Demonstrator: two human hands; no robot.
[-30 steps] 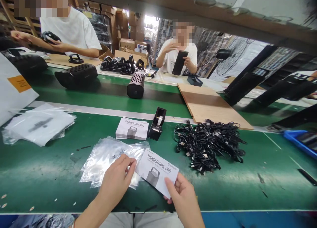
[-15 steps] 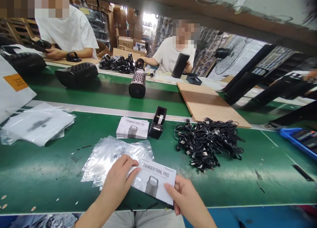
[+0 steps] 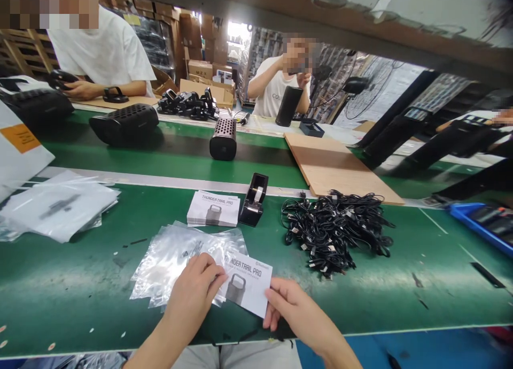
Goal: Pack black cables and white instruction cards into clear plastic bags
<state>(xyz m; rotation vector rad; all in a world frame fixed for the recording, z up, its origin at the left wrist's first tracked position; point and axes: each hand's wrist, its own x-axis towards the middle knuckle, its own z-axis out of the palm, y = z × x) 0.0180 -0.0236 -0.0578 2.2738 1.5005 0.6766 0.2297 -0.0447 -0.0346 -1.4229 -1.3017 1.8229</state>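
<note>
My right hand (image 3: 290, 305) grips the right edge of a white printed leaflet (image 3: 250, 291), marked "Thunder Trail Pro", between thumb and fingers. The leaflet's left end lies at the mouth of the top clear plastic bag (image 3: 168, 262), partly hidden by my fingers. My left hand (image 3: 200, 283) is closed in a pinch on that bag's edge, over several more bags spread on the green bench. Just behind the bags stands a stack of matching leaflets (image 3: 212, 211), with a black tape dispenser (image 3: 255, 200) at its right.
A heap of black cables (image 3: 336, 230) lies at the right, a blue tray (image 3: 481, 227) beyond it. More plastic bags (image 3: 60, 208) are at the left. Across the bench are black speakers (image 3: 128, 123), a wooden board (image 3: 336, 166) and two co-workers in white shirts.
My right hand has moved the leaflet leftward, and less of its left end shows past my left fingers. The co-worker opposite has raised a hand toward the head.
</note>
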